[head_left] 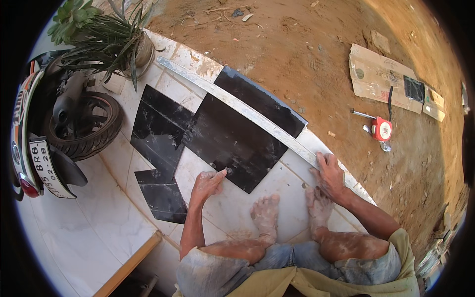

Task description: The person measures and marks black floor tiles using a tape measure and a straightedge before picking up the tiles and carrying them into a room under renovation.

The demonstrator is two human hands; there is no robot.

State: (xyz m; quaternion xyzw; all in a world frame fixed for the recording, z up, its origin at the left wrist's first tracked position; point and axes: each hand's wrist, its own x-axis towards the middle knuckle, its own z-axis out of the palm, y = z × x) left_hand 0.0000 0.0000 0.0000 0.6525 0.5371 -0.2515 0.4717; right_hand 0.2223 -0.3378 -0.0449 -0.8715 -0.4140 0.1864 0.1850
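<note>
Left hand (208, 182) flat, fingers on big black tile (232, 138) near its 6 o'clock corner. Right hand (329, 173) presses down long metal ruler (237, 105), 3 o'clock end. Ruler could slip if right hand lets go; tile edge sharp, bare feet (267, 213) close.

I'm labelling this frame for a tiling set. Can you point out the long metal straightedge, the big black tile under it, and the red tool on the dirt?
Metal straightedge (237, 105), head view, middle of its length.
Big black tile (232, 141), head view, bare centre.
Red tool (381, 129), head view, red body.
</note>
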